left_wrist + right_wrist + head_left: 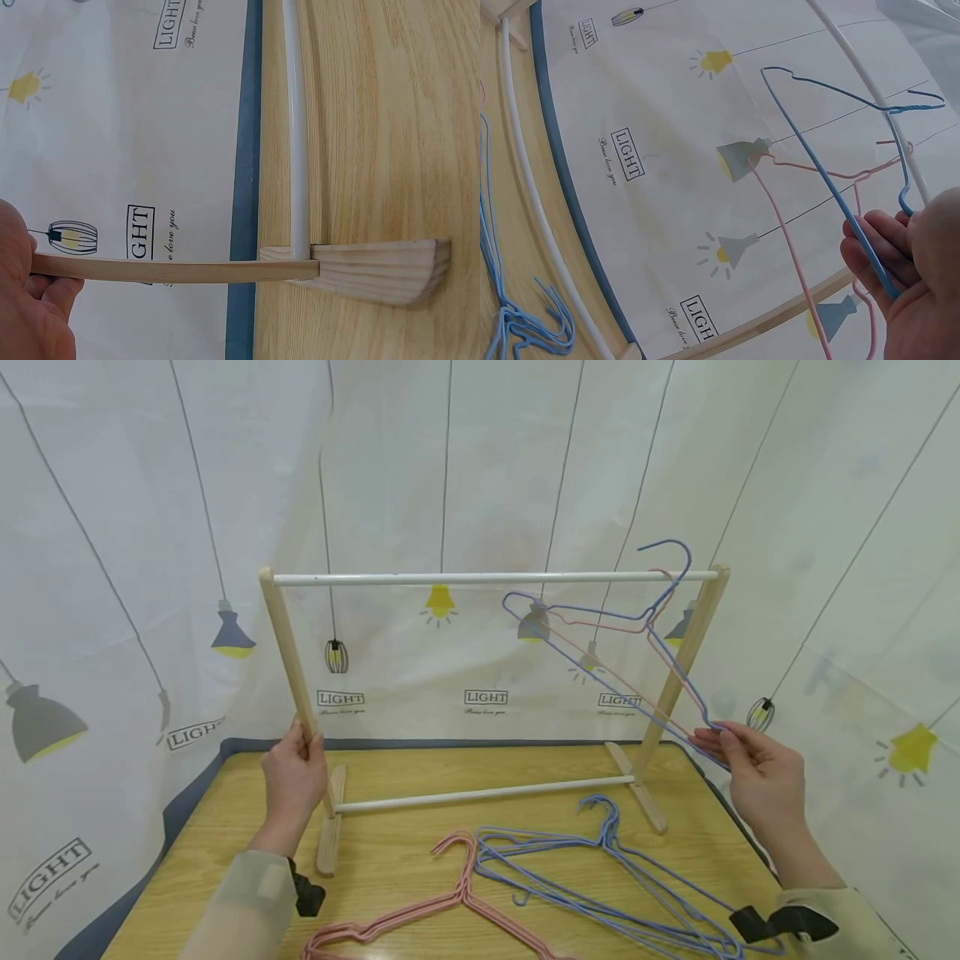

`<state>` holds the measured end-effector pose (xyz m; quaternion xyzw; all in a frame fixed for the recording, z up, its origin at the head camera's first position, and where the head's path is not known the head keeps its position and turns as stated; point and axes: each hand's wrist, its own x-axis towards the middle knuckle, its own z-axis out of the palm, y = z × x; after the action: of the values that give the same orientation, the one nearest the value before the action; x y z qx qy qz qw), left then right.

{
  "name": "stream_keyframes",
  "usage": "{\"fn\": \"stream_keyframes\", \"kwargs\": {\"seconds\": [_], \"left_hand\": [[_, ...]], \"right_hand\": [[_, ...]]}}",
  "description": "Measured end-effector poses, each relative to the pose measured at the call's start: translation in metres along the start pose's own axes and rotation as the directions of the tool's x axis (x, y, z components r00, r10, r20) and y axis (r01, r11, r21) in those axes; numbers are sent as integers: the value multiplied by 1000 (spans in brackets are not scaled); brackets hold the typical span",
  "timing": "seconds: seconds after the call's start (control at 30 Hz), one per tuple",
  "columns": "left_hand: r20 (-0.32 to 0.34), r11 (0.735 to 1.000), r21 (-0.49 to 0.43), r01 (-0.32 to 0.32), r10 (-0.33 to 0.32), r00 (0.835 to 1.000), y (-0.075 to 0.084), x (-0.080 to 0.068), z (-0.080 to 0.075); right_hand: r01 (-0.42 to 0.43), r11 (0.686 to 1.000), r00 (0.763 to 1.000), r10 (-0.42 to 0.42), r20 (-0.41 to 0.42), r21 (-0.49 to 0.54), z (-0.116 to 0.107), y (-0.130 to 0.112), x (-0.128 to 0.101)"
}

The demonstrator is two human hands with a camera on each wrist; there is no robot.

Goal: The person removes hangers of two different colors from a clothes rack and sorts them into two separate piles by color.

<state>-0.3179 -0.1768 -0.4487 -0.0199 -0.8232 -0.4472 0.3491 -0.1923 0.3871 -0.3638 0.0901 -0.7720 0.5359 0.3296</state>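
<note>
Partway: blue hanger (pixel 600 635) going onto the rack.
Right hand (pixel 761 777) pinches it near the top rail (pixel 480 578); left hand (pixel 294 777) grips the post (pixel 288 652). Pink hanger (pixel 600 664) hung; more hangers (pixel 600 893) on the table (pixel 225 827).

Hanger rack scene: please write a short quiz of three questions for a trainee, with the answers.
1. True or false: the left hand holds the rack's left wooden post.
2. What colour is the hanger in the right hand: A blue, B green, C white?
3. Where do the loose hangers lie?

Key:
1. True; its grip is low on the post.
2. A, the blue hanger; a pink hanger hangs just behind it.
3. On the wooden table, in front of the rack: blue hangers and pink ones.
</note>
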Motion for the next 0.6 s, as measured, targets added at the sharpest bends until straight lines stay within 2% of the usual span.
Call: {"fn": "stream_keyframes", "kwargs": {"seconds": [0.17,0.3,0.47,0.6], "left_hand": [[5,1000,-2,-1,1,1000,1,0,-1],[6,1000,5,2,-2,1000,2,-1,-2],[13,1000,5,-2,2,1000,1,-1,-2],[16,1000,-2,-11,11,1000,0,-1,-1]], "right_hand": [[-96,982,993,84,82,164,-11,-10,-15],[-170,965,976,138,166,199,-20,-8,-32],[-306,923,934,243,262,233,-30,5,-58],[-422,885,884,354,305,196,-37,21,-80]]}}
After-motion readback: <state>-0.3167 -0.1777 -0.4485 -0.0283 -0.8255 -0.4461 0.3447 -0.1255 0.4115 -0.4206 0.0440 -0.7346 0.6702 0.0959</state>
